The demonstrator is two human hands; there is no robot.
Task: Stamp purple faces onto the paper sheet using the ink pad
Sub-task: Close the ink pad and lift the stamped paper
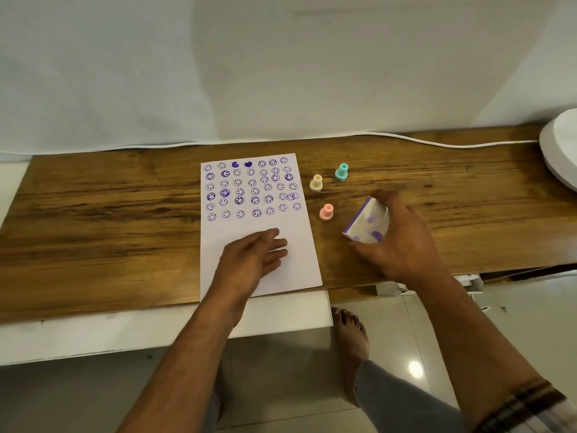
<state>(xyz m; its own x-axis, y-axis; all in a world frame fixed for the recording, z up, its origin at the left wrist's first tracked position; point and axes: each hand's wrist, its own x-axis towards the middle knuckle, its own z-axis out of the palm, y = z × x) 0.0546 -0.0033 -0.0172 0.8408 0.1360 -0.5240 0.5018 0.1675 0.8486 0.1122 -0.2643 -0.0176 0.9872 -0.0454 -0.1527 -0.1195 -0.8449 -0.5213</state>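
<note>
1. The paper sheet (259, 226) is lying on the wooden table (93, 220), with its near edge at the near edge of the table. Rows of purple faces (253, 190) are covering its far half, and two purple hearts are sitting in the far row.
2. I am resting my left hand (253, 257) flat on the bare near half of the sheet, with the fingers stretched out and a little apart, gripping nothing.
3. I am holding the ink pad (368, 225) in my right hand (402, 239), to the right of the sheet. My fingers are closed around it and it is tilted up on one edge, so its white side with purple stains is facing me.
4. Three small stamps are standing upright between the sheet and the pad: a pink stamp (326, 212) nearest, a yellow stamp (316, 183) farther, and a teal stamp (341, 172) farthest.
5. A white cable (437, 143) is running along the far edge of the table.
</note>
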